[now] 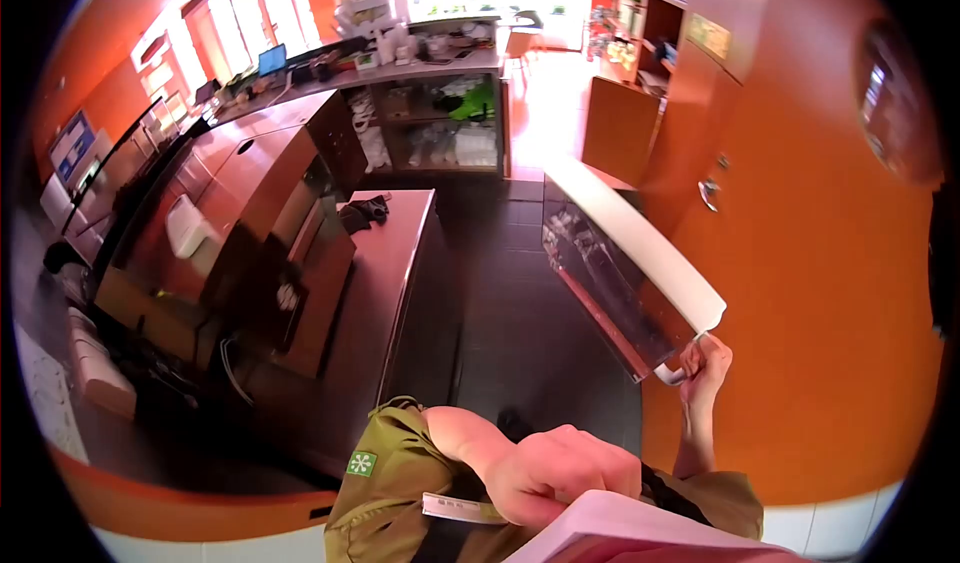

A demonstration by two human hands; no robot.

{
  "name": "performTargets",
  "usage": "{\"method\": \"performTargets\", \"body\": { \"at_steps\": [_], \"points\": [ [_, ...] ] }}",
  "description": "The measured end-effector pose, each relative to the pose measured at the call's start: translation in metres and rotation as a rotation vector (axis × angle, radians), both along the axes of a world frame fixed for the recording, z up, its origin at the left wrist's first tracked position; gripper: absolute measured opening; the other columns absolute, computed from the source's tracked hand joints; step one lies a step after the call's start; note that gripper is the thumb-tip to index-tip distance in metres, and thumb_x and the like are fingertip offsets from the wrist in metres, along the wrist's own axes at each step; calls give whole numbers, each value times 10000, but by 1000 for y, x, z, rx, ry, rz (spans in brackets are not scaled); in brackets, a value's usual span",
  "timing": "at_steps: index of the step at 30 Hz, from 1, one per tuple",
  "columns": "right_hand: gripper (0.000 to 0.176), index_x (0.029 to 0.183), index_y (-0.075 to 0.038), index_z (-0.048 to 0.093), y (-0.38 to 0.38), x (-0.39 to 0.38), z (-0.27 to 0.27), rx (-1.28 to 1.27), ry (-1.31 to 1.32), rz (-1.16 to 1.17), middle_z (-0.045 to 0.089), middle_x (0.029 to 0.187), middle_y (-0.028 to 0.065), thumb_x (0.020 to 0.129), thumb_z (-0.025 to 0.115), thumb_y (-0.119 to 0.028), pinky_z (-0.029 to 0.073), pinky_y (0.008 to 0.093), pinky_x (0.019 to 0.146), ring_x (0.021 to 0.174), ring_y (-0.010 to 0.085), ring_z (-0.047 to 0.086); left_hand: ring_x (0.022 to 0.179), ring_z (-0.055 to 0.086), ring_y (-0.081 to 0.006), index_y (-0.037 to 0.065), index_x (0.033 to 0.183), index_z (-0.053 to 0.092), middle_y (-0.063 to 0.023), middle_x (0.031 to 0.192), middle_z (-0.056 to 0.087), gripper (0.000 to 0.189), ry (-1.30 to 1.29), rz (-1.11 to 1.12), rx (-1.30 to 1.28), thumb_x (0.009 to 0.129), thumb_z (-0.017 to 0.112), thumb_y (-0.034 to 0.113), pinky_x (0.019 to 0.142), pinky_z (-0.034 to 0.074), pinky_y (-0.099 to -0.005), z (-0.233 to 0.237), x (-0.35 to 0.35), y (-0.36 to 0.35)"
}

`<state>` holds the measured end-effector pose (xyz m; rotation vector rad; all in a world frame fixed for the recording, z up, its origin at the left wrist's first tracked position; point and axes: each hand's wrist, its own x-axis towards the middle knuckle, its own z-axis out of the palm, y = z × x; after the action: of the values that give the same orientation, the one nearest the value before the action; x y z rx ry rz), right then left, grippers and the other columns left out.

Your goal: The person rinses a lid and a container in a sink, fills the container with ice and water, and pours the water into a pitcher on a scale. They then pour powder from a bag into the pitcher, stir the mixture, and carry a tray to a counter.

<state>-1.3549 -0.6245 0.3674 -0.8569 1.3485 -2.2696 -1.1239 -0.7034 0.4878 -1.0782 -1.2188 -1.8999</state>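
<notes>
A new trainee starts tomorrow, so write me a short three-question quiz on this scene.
1. True or false: the right hand grips the white handle at the end of the clear door.
2. The box that the left hand holds is: A) white B) green C) black
3. Fill in: the dark cloth lies on the brown ____.
Key: 1 true; 2 A; 3 counter.
</notes>
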Motion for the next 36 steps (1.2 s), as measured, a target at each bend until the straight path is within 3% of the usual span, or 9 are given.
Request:
{"method": "performTargets", "body": {
  "at_steps": [9, 13, 17, 19, 21, 23, 27, 32, 36],
  "points": [
    [370, 488, -82, 299, -327, -170, 4, -102, -36, 167, 261, 441, -24, 812, 468, -142, 163, 219, 363, 382, 61, 238, 558, 501, -230, -18, 719, 538, -85, 675, 529, 239, 148, 133, -306, 865, 468, 158, 491, 381, -314, -6, -158, -289],
    [378, 486, -95, 291, -469, -216, 2, -98, 19, 161, 272, 445, -27, 815, 454, -182, 156, 216, 370, 388, 54, 238, 572, 505, -244, -17, 765, 537, -99, 692, 525, 247, 174, -30, -333, 870, 454, 190, 484, 366, -340, -6, -216, -414],
    [331, 478, -78, 300, -615, -260, 9, -48, 13, 301, 289, 437, -22, 775, 434, -136, 160, 225, 370, 384, 56, 244, 623, 517, -270, -15, 824, 563, -110, 713, 536, 285, -43, -31, -522, 866, 468, 250, 527, 403, -345, -33, -253, -582],
    [320, 472, -75, 304, -693, -280, 15, -17, 76, 379, 295, 434, -20, 761, 433, -126, 159, 226, 368, 381, 56, 243, 702, 548, -210, -28, 940, 555, -93, 747, 566, 329, -204, 377, -480, 836, 534, 284, 623, 444, -300, -60, -254, -675],
    [318, 460, -75, 302, -774, -297, 21, 11, 84, 467, 301, 432, -15, 743, 439, -118, 166, 223, 375, 380, 60, 253, 781, 558, -148, -22, 957, 563, -75, 799, 581, 259, -702, 796, -34, 859, 500, 210, 699, 450, -268, -82, -238, -742],
    [319, 452, -78, 296, -855, -305, 23, 39, 88, 582, 297, 431, -14, 736, 438, -111, 172, 220, 381, 385, 62, 263, 803, 545, -103, -27, 962, 563, -52, 824, 578, 210, -890, 1278, 400, 868, 463, 133, 739, 449, -249, -106, -230, -803],
    [313, 441, -73, 314, -1026, -282, 25, 44, 59, 790, 317, 426, -16, 721, 448, -119, 184, 220, 384, 391, 62, 274, 758, 550, -108, -4, 972, 562, -35, 814, 574, 209, -806, 1570, 999, 877, 462, 153, 760, 453, -253, -152, -151, -883],
    [324, 433, -67, 334, -1219, -198, 5, 39, -34, 991, 337, 422, -12, 717, 466, -147, 181, 224, 379, 385, 64, 282, 729, 536, -97, 35, 925, 568, -19, 774, 573, 227, -712, 2011, 1167, 884, 456, 228, 696, 425, -230, -169, -50, -981],
    [304, 442, -58, 353, -1351, -103, 6, 90, -35, 1095, 332, 423, -8, 702, 478, -154, 170, 223, 378, 382, 64, 273, 810, 537, -116, 22, 997, 551, -32, 866, 578, 308, -700, 2137, 897, 891, 433, 285, 744, 410, -243, -145, 34, -1139]
  ]
}}
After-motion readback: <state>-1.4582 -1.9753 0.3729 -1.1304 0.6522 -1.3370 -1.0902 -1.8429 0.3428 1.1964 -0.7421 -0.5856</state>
